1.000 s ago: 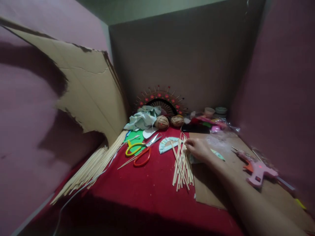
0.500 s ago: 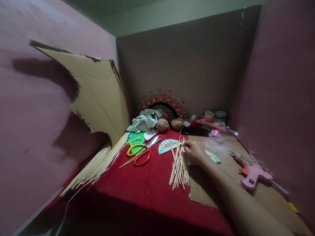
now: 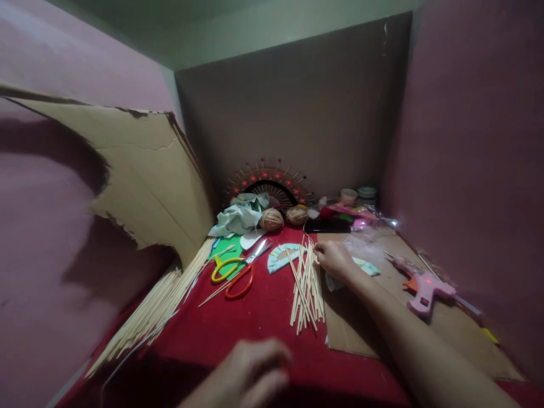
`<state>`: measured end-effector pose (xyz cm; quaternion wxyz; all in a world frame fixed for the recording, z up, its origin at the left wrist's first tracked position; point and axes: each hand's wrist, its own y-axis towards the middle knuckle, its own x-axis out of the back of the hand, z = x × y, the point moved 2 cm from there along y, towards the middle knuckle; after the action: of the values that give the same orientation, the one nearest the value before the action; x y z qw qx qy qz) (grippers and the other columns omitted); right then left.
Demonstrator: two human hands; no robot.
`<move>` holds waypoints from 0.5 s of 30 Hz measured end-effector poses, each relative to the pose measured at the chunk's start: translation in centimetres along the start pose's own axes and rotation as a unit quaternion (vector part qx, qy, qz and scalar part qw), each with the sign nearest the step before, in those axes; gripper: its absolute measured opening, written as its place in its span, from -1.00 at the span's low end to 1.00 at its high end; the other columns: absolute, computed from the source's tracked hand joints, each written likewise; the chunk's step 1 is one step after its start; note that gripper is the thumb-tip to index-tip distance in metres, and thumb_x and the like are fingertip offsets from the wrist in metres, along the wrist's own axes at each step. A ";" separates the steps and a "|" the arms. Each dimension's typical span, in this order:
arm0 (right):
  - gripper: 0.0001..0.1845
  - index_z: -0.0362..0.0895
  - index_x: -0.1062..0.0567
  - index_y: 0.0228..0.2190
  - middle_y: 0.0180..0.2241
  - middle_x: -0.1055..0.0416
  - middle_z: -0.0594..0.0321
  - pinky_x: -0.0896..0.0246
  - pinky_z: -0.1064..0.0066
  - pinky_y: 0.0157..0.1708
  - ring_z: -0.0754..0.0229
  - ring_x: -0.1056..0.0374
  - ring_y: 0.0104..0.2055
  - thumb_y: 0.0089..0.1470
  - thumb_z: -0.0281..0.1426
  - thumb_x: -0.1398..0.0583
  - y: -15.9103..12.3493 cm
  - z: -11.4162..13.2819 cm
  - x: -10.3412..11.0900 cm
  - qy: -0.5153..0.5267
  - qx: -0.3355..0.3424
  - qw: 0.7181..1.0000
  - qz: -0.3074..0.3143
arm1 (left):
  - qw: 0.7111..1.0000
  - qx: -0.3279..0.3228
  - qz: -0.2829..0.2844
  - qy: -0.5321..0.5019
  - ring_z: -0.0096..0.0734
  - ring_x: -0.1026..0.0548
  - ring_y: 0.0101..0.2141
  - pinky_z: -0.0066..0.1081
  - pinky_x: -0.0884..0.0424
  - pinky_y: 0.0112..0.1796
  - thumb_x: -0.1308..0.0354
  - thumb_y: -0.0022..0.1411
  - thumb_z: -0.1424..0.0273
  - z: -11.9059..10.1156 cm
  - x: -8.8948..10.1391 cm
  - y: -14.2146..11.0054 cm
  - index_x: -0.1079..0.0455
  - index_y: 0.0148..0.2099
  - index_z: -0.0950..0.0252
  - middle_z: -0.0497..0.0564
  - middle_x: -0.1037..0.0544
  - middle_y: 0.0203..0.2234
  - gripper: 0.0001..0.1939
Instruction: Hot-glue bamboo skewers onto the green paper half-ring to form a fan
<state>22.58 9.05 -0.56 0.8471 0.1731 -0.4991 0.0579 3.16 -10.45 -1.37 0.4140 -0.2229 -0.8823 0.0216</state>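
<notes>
My right hand point(image 3: 336, 262) is closed at the upper right side of a loose pile of thin wooden sticks point(image 3: 306, 292), its fingertips by their upper ends. What it pinches, if anything, is too small to make out. My left hand point(image 3: 250, 368), smeared by motion, is low in front over the red cloth, apart from the sticks. Just left of the pile's upper end lies a curved fabric-covered piece point(image 3: 278, 258). Another piece in similar fabric point(image 3: 366, 266) is partly hidden behind my right hand, on a cardboard sheet point(image 3: 352, 326).
A pink glue gun point(image 3: 429, 290) rests on the cardboard at the right. Scissors point(image 3: 238, 283) with yellow and red handles lie left of the pile. Further left are a long stick bundle point(image 3: 144, 317) and standing torn cardboard point(image 3: 140, 175). Twine balls point(image 3: 272, 220) sit at the back.
My left hand has come into view from below. My right hand stays closed by the sticks' upper ends. The whole view has shifted slightly, so things appear farther left.
</notes>
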 end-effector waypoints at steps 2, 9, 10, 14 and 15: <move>-0.71 -0.15 -0.59 -0.39 -0.36 -0.56 0.08 -0.14 0.43 -0.35 0.09 -0.44 -0.26 0.09 -0.47 -0.05 0.0 0.2 0.1 0.012 -0.013 1.000 0.007 | 0.995 -0.030 -0.096 -0.010 -0.46 -0.47 -0.48 -0.46 -0.39 -0.42 0.11 0.32 0.40 -0.5 2.5 4.1 -0.31 -0.06 0.25 -0.06 -0.50 -0.49 -0.77; -0.77 -0.18 -0.47 -0.15 -0.12 -0.43 0.10 -0.30 0.28 -0.19 0.11 -0.38 -0.14 0.17 -0.38 -0.12 -0.1 0.8 -1.0 0.049 -0.058 0.994 0.075 | 0.987 0.007 -0.161 0.022 -0.46 -0.43 -0.64 -0.50 -0.33 -0.56 -0.14 0.09 0.51 0.2 4.5 17.0 -0.29 -0.07 0.35 -0.12 -0.46 -0.60 -0.69; -0.72 -0.17 -0.42 -0.09 -0.07 -0.38 0.11 -0.31 0.22 -0.17 0.11 -0.37 -0.12 0.17 -0.34 -0.13 -0.1 0.8 -1.2 0.054 -0.059 0.993 0.084 | 0.986 0.003 -0.164 0.026 -0.46 -0.44 -0.59 -0.48 -0.37 -0.52 -0.15 0.12 0.49 0.3 4.4 17.7 -0.29 -0.05 0.36 -0.08 -0.48 -0.54 -0.69; -0.68 -0.16 -0.39 -0.06 -0.04 -0.35 0.13 -0.32 0.18 -0.17 0.10 -0.36 -0.12 0.17 -0.32 -0.13 0.0 1.0 -1.6 0.065 -0.053 0.991 0.103 | 0.984 -0.035 -0.169 0.044 -0.40 -0.47 -0.37 -0.31 -0.42 -0.29 -0.12 0.21 0.42 0.3 4.5 18.8 -0.29 -0.02 0.37 0.01 -0.48 -0.32 -0.71; -0.72 -0.19 -0.43 -0.10 -0.08 -0.39 0.12 -0.32 0.22 -0.19 0.10 -0.37 -0.14 0.18 -0.34 -0.12 0.0 1.1 -1.6 0.064 -0.050 0.992 0.101 | 0.984 -0.045 -0.166 0.045 -0.37 -0.47 -0.34 -0.28 -0.41 -0.27 -0.14 0.18 0.46 0.4 4.6 18.9 -0.30 -0.04 0.38 0.01 -0.48 -0.33 -0.72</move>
<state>20.92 8.77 -1.50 0.8748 0.0751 -0.4611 0.1285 7.40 8.47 -2.53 0.4411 -0.0927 -0.8874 -0.0969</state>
